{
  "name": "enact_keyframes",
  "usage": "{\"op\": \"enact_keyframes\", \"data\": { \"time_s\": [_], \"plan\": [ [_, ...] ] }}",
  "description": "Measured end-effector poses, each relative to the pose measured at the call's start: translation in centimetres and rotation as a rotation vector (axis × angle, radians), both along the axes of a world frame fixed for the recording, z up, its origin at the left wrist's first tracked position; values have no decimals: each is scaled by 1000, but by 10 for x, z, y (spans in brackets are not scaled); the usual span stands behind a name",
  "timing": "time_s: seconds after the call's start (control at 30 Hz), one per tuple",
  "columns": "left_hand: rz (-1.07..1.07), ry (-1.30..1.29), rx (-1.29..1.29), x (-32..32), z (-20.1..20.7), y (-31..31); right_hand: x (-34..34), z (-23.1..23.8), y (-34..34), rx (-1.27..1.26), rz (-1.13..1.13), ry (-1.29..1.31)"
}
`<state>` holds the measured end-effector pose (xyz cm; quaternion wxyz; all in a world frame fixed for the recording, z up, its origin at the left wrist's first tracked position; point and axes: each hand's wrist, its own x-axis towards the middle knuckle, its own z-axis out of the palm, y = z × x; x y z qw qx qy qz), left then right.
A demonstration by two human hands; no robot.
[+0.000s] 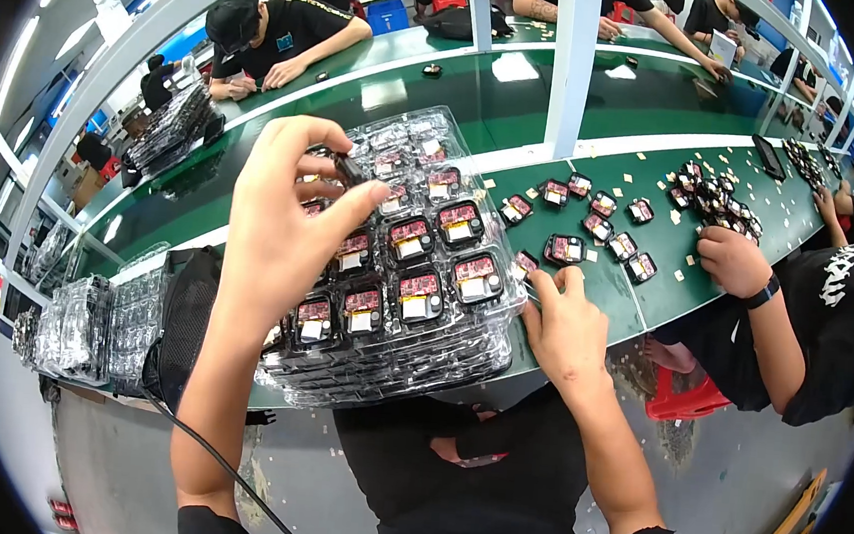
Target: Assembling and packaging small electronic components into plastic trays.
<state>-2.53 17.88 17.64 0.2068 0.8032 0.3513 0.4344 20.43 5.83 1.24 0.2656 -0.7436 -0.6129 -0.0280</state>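
My left hand (288, 191) is raised over a stack of clear plastic trays (503, 323). Its thumb and fingers pinch a small black-cased device (349, 169), seen nearly edge-on. The top tray's pockets hold several black square-framed devices (419, 297) with red circuit boards and white and yellow parts. To the right of the stack, my right hand (570, 328) is low over the green bench, thumb and index finger apart. Its index fingertip is beside a similar loose device (524, 265); whether they touch is unclear.
Loose devices (599, 227) lie scattered on the green bench (625, 303) with small pale scraps. A co-worker's hand (733, 261) is by a heap of devices (718, 205) at right. White posts (570, 67) rise behind. More tray stacks (76, 330) and a black mesh bag (187, 323) stand left.
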Motion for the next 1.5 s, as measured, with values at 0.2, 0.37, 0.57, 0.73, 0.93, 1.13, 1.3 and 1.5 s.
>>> {"op": "enact_keyframes", "data": {
  "time_s": [0.2, 0.37, 0.57, 0.73, 0.93, 1.13, 1.3, 1.5],
  "plan": [
    [168, 349, 70, -4, -19, 94, -2, 0, -5, 59, -6, 65],
    [196, 420, 192, 1, -23, 95, 3, -5, -4, 113, 4, 68],
    [146, 424, 65, -1, -23, 89, 2, -6, -4, 134, 8, 83],
    [180, 625, 132, -10, -20, 82, 2, -7, -5, 137, -2, 78],
    [190, 602, 208, -11, -16, 64, 1, -4, -7, 113, 22, 205],
    [11, 242, 426, 3, -4, -32, 12, -10, -25, 426, 125, 392],
    [-391, 204, 6, -17, -30, -124, 2, -2, -67, 557, 342, 519],
    [-302, -15, -50, 1, -124, -150, -29, 7, -91, 408, 528, 921]
  ]
}}
